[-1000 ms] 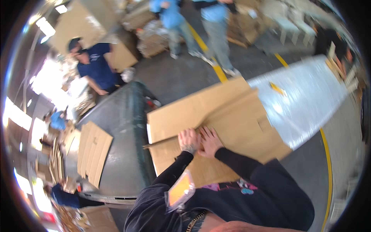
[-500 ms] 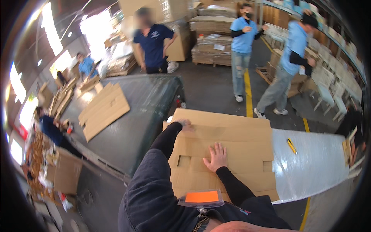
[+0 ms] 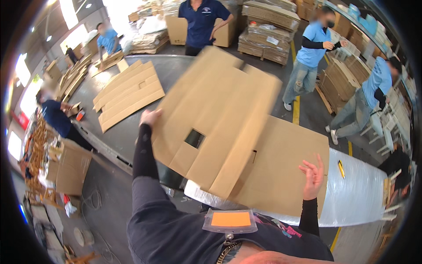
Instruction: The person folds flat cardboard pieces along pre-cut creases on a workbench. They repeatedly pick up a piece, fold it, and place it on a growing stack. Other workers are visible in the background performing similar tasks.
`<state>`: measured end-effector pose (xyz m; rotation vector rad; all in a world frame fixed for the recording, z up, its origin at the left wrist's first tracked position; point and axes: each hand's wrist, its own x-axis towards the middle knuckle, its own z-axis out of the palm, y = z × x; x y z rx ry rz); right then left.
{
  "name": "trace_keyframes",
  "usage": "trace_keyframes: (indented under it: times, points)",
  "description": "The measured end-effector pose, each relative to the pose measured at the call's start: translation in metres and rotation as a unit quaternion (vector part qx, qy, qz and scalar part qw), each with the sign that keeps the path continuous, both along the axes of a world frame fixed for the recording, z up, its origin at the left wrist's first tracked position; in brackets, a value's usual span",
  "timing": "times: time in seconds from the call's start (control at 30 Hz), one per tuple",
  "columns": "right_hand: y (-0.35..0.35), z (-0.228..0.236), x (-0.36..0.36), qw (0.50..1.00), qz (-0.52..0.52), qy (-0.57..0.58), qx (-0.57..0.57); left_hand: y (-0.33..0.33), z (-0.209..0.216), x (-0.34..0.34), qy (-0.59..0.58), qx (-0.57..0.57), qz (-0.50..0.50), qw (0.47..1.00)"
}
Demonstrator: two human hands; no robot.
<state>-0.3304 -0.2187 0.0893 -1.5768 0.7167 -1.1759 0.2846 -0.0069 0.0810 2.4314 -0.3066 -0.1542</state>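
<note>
Pinching the left edge of a raised cardboard sheet (image 3: 220,116), the left hand (image 3: 150,118) is holding it tilted up over the left end of the film-covered surface (image 3: 358,193); how the fingers are dividing between its two faces is too hidden to tell. Nothing is filling the right hand (image 3: 313,176): its fingers are spreading loosely, slightly curled, above the middle of the film-covered surface, by the right edge of a flat cardboard sheet (image 3: 290,171) that is lying there, and whether it is touching that sheet I cannot tell. As for labels, a clear badge holder (image 3: 231,219) with an orange insert is hanging at the wearer's chest, on the near side of the film-covered surface; beyond that surface, a wrapped cardboard stack (image 3: 263,48) is carrying a white label and a navy shirt (image 3: 202,22) is showing small pale print, both too small to read. Slanting across the line of the film-covered surface, the raised sheet is pointing its long axis away from the wearer, its far end leaning right, and a rectangular cut-out is showing near its lower left corner. On the right part of the film-covered surface a yellow cutter (image 3: 341,169) is lying, its length pointing roughly away from the wearer.
</note>
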Motion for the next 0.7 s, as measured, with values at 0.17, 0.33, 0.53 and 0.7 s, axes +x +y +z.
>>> trace_keyframes:
  times: [0.17, 0.33, 0.53, 0.7]
  points:
    - [0.015, -0.045, 0.004, 0.981, -0.143, 0.032, 0.130, 0.070, -0.028, 0.039, 0.167, -0.500, 0.176, 0.831]
    - [0.054, -0.113, 0.006, 0.953, -0.184, 0.166, 0.173, 0.053, -0.013, 0.065, 0.257, -0.382, 0.164, 0.872]
    - [0.126, -0.142, 0.008, 0.872, -0.101, 0.472, -0.081, -0.052, -0.019, 0.052, 0.376, -0.408, -0.200, 0.808]
    - [0.154, -0.143, -0.017, 0.824, 0.008, 0.555, -0.114, -0.073, -0.104, -0.142, 0.081, -0.196, -0.476, 0.854]
